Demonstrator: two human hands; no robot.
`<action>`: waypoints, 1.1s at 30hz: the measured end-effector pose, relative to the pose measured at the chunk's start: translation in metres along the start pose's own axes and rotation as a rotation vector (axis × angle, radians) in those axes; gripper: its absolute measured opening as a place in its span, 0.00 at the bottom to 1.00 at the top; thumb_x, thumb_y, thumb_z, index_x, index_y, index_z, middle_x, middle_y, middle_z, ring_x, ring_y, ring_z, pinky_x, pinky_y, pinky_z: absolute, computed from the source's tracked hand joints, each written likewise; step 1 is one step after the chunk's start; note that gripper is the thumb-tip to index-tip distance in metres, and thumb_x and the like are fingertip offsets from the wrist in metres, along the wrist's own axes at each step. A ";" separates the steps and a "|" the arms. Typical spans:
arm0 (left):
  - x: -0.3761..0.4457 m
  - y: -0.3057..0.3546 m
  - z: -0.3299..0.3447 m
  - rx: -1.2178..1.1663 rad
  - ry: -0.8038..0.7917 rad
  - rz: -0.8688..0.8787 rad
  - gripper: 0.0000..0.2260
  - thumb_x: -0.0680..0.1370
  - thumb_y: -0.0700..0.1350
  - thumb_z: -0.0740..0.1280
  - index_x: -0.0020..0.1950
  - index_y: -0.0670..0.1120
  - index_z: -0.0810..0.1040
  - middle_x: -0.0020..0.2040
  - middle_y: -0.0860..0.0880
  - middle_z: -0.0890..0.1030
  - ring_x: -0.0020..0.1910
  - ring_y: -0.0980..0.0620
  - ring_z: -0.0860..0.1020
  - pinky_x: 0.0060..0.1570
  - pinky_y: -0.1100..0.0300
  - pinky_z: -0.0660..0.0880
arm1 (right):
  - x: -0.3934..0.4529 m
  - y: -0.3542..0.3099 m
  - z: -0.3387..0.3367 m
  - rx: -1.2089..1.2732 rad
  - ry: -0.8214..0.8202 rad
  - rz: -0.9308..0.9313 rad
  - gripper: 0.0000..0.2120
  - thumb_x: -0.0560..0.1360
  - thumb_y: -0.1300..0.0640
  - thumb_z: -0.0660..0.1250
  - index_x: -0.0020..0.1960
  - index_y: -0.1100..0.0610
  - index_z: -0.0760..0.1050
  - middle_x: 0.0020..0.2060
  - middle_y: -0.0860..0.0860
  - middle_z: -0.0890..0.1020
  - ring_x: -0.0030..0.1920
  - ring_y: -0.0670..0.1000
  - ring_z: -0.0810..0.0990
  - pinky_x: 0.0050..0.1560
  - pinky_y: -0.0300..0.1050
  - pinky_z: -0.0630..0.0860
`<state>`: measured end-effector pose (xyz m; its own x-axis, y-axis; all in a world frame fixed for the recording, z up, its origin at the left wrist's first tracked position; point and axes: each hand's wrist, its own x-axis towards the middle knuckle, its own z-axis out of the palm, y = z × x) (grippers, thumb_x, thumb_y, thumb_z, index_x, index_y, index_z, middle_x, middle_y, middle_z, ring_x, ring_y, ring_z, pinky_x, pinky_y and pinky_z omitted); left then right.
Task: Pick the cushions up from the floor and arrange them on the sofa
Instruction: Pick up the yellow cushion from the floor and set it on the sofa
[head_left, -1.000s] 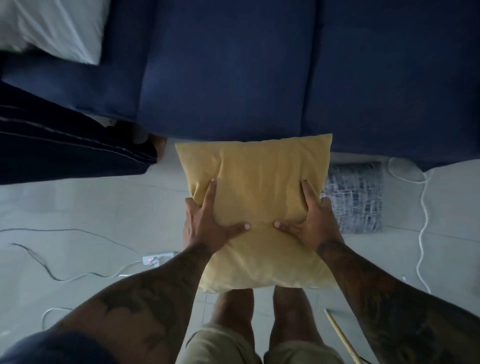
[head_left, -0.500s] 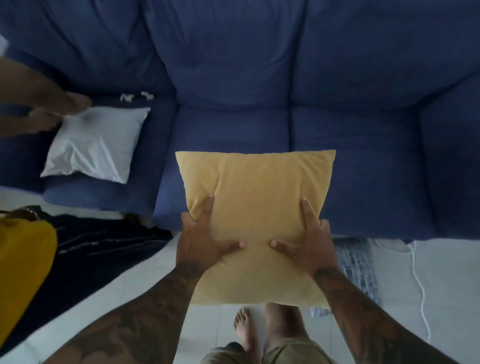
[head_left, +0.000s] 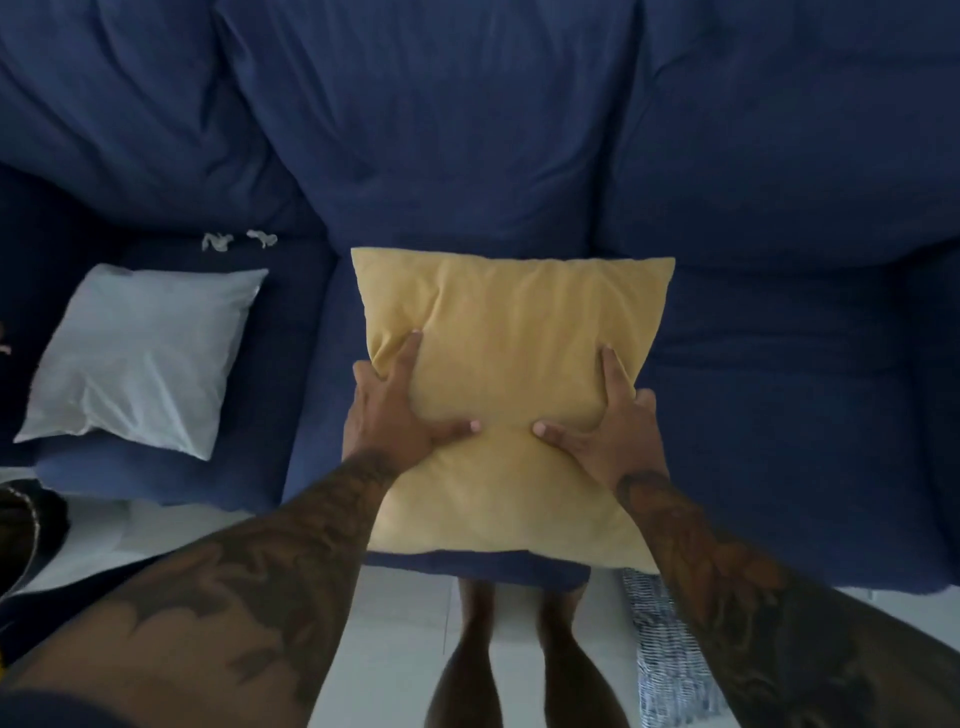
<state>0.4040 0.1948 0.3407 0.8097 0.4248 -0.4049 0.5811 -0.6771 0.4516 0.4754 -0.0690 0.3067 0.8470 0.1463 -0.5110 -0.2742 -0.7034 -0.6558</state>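
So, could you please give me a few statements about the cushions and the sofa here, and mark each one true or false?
1. Both hands, the left hand and the right hand, hold the yellow cushion. True.
2. The white cushion lies on the floor. False: it lies on the sofa, on the left seat.
3. The yellow cushion is over the sofa's middle seat. True.
4. A patterned cushion is on the floor near the person's right leg. True.
5. The sofa is red. False: it is dark blue.
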 end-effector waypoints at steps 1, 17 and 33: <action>0.013 -0.002 -0.001 0.005 0.000 -0.002 0.63 0.51 0.84 0.71 0.81 0.72 0.46 0.59 0.54 0.57 0.55 0.50 0.68 0.53 0.51 0.73 | 0.013 -0.005 0.005 0.004 -0.001 0.003 0.66 0.56 0.25 0.80 0.82 0.27 0.43 0.60 0.48 0.62 0.57 0.52 0.70 0.67 0.58 0.74; 0.107 -0.060 0.036 0.017 -0.080 -0.096 0.63 0.51 0.83 0.72 0.79 0.76 0.42 0.58 0.53 0.57 0.55 0.49 0.68 0.48 0.54 0.70 | 0.104 -0.007 0.078 -0.103 -0.053 0.113 0.66 0.57 0.24 0.80 0.82 0.28 0.40 0.68 0.55 0.64 0.67 0.60 0.72 0.74 0.64 0.71; -0.022 0.006 0.010 0.121 -0.155 -0.002 0.44 0.74 0.76 0.62 0.85 0.65 0.48 0.85 0.48 0.49 0.81 0.39 0.52 0.74 0.38 0.62 | -0.041 -0.020 0.007 -0.196 0.009 0.080 0.44 0.77 0.29 0.66 0.87 0.41 0.52 0.77 0.57 0.65 0.76 0.63 0.65 0.72 0.62 0.70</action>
<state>0.3885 0.1752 0.3444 0.7809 0.3348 -0.5274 0.5607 -0.7478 0.3555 0.4428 -0.0559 0.3373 0.8306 0.0789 -0.5513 -0.2478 -0.8342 -0.4926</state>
